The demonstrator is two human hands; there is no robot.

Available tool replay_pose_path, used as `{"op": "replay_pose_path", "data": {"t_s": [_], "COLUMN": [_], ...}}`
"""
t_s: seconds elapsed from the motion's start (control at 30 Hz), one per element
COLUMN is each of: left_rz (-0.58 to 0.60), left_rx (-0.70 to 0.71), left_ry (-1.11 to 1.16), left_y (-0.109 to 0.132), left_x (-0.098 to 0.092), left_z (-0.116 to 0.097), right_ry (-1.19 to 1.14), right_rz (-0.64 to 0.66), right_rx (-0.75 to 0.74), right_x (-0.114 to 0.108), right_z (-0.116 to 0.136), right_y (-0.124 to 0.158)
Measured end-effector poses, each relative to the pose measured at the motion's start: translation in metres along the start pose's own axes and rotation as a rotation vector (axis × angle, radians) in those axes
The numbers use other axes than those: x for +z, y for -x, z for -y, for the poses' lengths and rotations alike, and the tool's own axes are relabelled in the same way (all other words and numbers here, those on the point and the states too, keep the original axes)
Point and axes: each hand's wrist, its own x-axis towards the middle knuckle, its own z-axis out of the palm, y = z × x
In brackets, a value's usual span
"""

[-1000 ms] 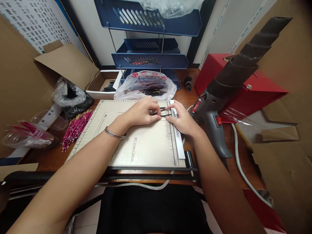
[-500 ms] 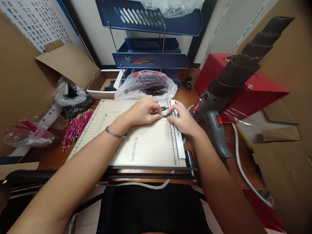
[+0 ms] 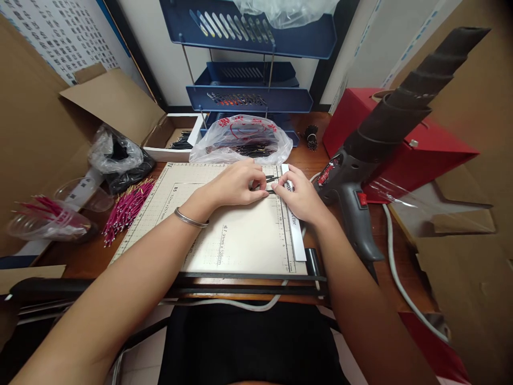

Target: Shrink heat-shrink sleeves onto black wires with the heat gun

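Note:
Thin black wires point(image 3: 271, 178) lie over the upper right part of the cream paper cutter board point(image 3: 244, 235), beside its printed scale. My left hand point(image 3: 238, 183), with a metal bangle at the wrist, rests on the board. Its thumb and fingers are closed on black wires, partly hidden behind the fingers. From the right, my right hand point(image 3: 300, 195) reaches across the white cutter strip point(image 3: 296, 238). Its thumb and forefinger are pinched together at the right ends of the wires; what lies between these fingertips is too small to make out.
Behind the board sits a plastic bag point(image 3: 244, 136) of black wires, below a blue tray rack point(image 3: 248, 99). Pink wires point(image 3: 128, 211) are heaped at left, near a plastic cup point(image 3: 52, 224). A heat gun point(image 3: 356, 166) and red box point(image 3: 436, 144) stand at right.
My right thumb and forefinger have drawn closer together at the wire ends. My left hand stays nearly in place. The whole view has shifted very slightly.

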Motion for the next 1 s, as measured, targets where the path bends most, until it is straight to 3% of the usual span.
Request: {"op": "replay_pose_path", "data": {"t_s": [0.53,0.77,1.0], "left_rz": [-0.003,-0.104,-0.062], "left_rx": [-0.058,-0.157,-0.189], "left_ry": [0.008,-0.107,-0.099], "left_y": [0.0001,-0.0001,-0.0001], "left_x": [-0.0001,0.0041,0.0047], "left_z": [0.0019,0.0067,0.0083], "right_ry": [0.010,0.000,-0.017], "right_rz": [-0.016,-0.011,-0.012], "right_rx": [-0.047,-0.031,-0.004], "right_x": [0.0002,0.0007,0.0022], "right_z": [-0.0019,-0.0040,-0.0061], "right_y": [0.0000,-0.0004,-0.0013]}}
